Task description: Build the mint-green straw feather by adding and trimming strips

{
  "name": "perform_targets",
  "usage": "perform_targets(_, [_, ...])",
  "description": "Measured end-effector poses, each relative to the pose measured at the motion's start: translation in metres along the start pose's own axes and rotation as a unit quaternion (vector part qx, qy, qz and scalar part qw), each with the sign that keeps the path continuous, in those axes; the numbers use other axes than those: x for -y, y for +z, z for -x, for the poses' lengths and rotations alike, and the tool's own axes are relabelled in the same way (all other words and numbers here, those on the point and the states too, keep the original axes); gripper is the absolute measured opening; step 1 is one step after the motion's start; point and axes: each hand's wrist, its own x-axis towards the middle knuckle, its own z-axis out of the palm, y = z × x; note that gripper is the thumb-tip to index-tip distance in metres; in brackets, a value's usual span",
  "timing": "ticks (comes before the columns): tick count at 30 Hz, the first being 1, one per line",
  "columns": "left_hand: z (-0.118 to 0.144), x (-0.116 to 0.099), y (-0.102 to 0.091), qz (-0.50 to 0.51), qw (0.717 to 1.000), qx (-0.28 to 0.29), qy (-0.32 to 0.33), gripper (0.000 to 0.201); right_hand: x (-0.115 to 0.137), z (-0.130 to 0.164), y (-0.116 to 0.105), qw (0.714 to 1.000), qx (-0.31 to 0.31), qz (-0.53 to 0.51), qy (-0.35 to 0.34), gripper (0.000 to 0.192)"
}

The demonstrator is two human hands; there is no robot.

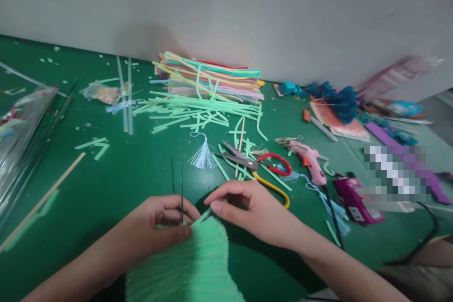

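Observation:
A light green ribbed piece (191, 264), looking like rows of fuzzy chenille stems, hangs at the near edge of the view. My left hand (155, 231) is closed on its upper left corner, thumb in front and fingers behind. A thin dark wire (182, 188) rises upright by that thumb, with a second dark line beside it. At the piece's top edge, my right hand (251, 212) pinches a short light green strip (205, 216) between thumb and forefinger. What lies behind the fingers is hidden.
Scissors (253, 164) with red and yellow handles lie beyond my right hand, near a blue tassel (203, 153). A pink glue gun (307, 158) and a purple device (359, 200) sit to the right. Colourful chenille stems (212, 85) are piled by the wall; a wooden stick (46, 198) lies left.

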Motion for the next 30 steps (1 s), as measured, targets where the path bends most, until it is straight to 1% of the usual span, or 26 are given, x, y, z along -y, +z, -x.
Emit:
perform_targets(1, [0.0, -0.001, 0.0, -0.006, 1.0, 0.003, 0.001, 0.026, -0.001, -0.003, 0.0, 1.0, 0.021, -0.015, 0.015, 0.022])
perform_targets(3, [0.0, -0.001, -0.001, -0.014, 1.0, 0.007, 0.003, 0.025, -0.005, -0.006, -0.002, 0.998, 0.041, -0.035, 0.035, 0.025])
perform_targets(7, [-0.001, -0.002, -0.002, -0.011, 1.0, 0.011, 0.005, 0.026, -0.01, -0.008, -0.004, 0.995, 0.059, -0.057, 0.052, 0.025])
perform_targets(13, [0.001, -0.004, -0.001, -0.018, 1.0, 0.003, 0.014, 0.026, -0.004, -0.004, -0.004, 0.991, 0.079, -0.082, 0.065, 0.017])
perform_targets(17, [0.001, -0.006, -0.001, -0.029, 0.999, 0.012, 0.016, 0.026, -0.003, -0.004, -0.002, 0.988, 0.085, -0.093, 0.085, 0.017])
perform_targets(21, [0.002, -0.006, 0.0, -0.026, 0.999, 0.017, 0.02, 0.022, -0.002, -0.003, 0.003, 0.99, 0.068, -0.073, 0.096, 0.014])
perform_targets(25, [0.002, -0.005, 0.001, -0.012, 0.999, 0.018, 0.025, 0.021, 0.002, 0.002, 0.009, 0.995, 0.033, -0.035, 0.086, 0.009])
perform_targets(28, [0.001, -0.004, 0.001, -0.001, 1.0, 0.013, 0.023, 0.023, 0.004, 0.007, 0.015, 0.998, -0.013, 0.028, 0.056, 0.004])
perform_targets(30, [0.0, -0.004, 0.001, 0.002, 1.0, 0.01, 0.021, 0.024, 0.004, 0.01, 0.02, 0.993, -0.063, 0.097, 0.009, 0.004])
